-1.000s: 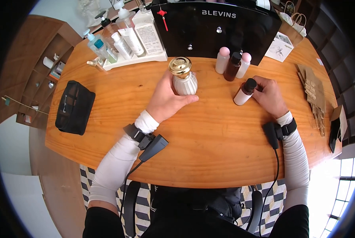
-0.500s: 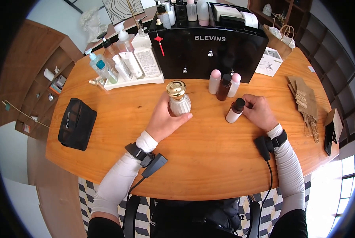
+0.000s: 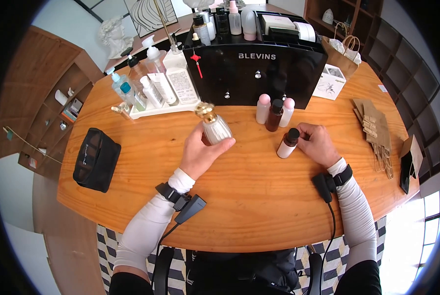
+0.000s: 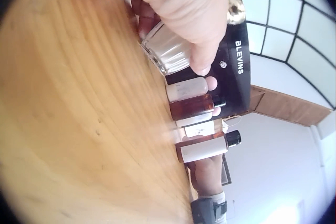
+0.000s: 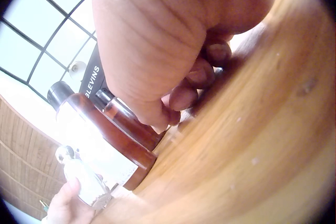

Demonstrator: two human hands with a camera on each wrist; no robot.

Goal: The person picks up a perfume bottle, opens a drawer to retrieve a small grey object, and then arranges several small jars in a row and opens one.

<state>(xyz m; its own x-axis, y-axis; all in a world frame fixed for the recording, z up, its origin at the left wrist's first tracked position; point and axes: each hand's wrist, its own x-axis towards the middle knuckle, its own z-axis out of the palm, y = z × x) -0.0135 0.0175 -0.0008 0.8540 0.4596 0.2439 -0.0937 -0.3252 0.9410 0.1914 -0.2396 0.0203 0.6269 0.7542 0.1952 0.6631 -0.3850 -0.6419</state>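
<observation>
- The left hand (image 3: 200,150) grips a ribbed glass perfume bottle (image 3: 215,129) with a gold cap (image 3: 204,111); the fingers and thumb curl round the lower body, and the bottle leans with its cap tipped to the far left.
- In the left wrist view the base of the perfume bottle (image 4: 167,51) looks slightly raised off the wooden table (image 3: 259,191), though its near edge is hidden by the hand.
- The right hand (image 3: 319,143) rests on the table to the right, its fingers curled against a small white-labelled bottle with a black cap (image 3: 287,143), which stands leaning to the right.
- In the right wrist view the fingertips (image 5: 181,98) touch the side of that bottle (image 5: 105,145); whether they fully clasp it cannot be told.
- Just beyond, three small bottles (image 3: 274,111) stand in a row, two with pink caps and a dark brown one between them.
- Behind them stands a black organiser marked BLEVINS (image 3: 257,69), with more bottles on top.
- To its left a white tray (image 3: 153,109) holds tubes and pump bottles.
- A black mesh pouch (image 3: 96,158) lies at the table's left edge.
- Brown paper tags (image 3: 375,125) lie at the right.
</observation>
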